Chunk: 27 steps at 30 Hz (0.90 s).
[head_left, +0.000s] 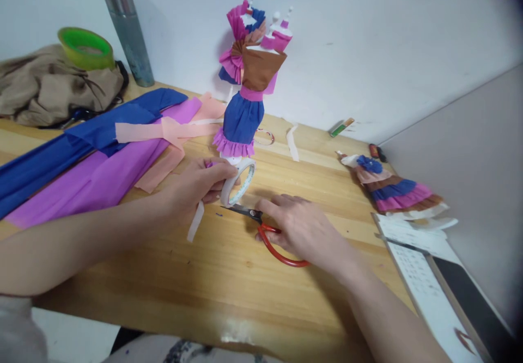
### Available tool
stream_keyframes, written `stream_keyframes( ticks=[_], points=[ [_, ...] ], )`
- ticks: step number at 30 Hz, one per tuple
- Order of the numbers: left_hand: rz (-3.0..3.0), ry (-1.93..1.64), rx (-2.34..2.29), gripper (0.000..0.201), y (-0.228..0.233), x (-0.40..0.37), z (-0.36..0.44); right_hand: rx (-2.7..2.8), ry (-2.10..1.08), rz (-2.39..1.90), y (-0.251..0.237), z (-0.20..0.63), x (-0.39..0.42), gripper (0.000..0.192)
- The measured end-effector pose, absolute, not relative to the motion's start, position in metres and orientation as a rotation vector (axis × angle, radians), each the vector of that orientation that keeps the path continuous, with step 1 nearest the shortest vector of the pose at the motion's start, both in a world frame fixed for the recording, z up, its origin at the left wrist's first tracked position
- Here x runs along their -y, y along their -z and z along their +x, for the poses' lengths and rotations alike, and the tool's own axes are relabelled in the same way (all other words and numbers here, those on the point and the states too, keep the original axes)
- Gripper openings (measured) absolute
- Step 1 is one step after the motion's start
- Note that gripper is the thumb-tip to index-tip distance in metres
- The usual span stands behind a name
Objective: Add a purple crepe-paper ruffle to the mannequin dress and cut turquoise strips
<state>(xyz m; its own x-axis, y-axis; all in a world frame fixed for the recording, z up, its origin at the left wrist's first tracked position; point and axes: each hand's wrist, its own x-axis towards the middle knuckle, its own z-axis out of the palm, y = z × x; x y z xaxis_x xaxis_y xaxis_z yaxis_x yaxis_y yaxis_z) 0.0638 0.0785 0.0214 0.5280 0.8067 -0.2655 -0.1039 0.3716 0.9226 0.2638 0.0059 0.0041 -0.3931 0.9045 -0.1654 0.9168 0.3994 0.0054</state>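
My left hand [198,185] holds a roll of white tape [238,180] upright on the wooden table [212,276], with a loose strip of tape [195,222] hanging from under the fingers. My right hand [304,227] lies over red-handled scissors [273,240] on the table, fingers on the handles, blades pointing at the roll. Just behind the roll stands a paper dress figure [247,96] in blue, brown and pink crepe.
Blue, purple and peach crepe paper sheets [93,161] spread at left. A second paper dress [392,188] lies at right, near papers [425,270]. A bag [49,88], green tape ring [85,47] and metal flask [126,28] sit at back left against the wall.
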Motion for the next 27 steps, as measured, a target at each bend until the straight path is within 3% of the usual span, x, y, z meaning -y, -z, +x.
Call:
stream_keyframes(
  ticks=[8,14,22,27],
  points=[
    [1.667,-0.613,-0.685,0.018,-0.027,-0.080,0.058,-2.589,0.381,1.671,0.006,0.267,-0.003,0.033],
    [2.311,-0.397,-0.498,0.026,-0.019,-0.081,0.057,-2.511,0.693,1.530,-0.012,0.267,0.014,0.060],
    [2.852,-0.176,-0.246,0.024,0.014,-0.081,0.078,-2.445,0.655,1.619,-0.031,0.285,0.019,0.018],
    [2.952,-0.102,-0.209,0.015,0.019,-0.095,0.106,-2.410,0.617,1.689,-0.028,0.292,0.011,0.014]
  ],
)
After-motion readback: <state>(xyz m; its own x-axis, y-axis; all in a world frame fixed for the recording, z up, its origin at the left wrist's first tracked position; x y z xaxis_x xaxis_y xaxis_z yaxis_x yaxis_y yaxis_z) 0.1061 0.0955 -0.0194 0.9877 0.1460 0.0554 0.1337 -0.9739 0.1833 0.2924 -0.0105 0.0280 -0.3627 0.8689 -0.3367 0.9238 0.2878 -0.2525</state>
